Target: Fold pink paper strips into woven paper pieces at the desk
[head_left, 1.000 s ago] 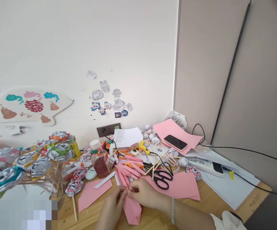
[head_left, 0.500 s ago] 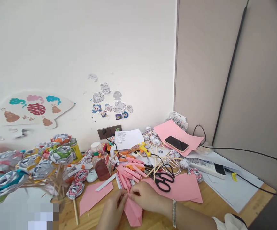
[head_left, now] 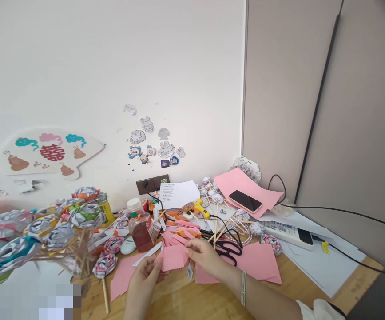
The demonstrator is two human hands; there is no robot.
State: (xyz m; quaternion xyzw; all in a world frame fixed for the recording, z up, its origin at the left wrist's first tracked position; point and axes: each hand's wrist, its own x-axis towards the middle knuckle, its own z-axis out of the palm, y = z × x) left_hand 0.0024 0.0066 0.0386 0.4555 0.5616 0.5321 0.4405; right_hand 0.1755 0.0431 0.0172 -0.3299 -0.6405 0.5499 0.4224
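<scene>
A folded piece of pink paper (head_left: 174,258) is held up between my two hands, above the near part of the wooden table. My left hand (head_left: 148,270) pinches its left edge, while the fingers of my right hand (head_left: 200,254) grip its right side. Just behind it lies a heap of folded pink paper strips (head_left: 182,233). Flat pink sheets (head_left: 259,262) rest to the right, partly under black-handled scissors (head_left: 229,252). Another pink sheet (head_left: 123,278) lies left of my left hand.
At left stand several paper flowers (head_left: 62,235) on sticks. A bottle of reddish liquid (head_left: 141,229) sits behind my left hand. Further back are a yellow glue gun (head_left: 200,208), a phone (head_left: 245,201) on pink paper, and a white power strip (head_left: 288,234) with cables.
The pink paper has been lifted off the table and turned so a flat face shows. Both hands have moved up slightly and apart, from a joint pinch to its opposite sides.
</scene>
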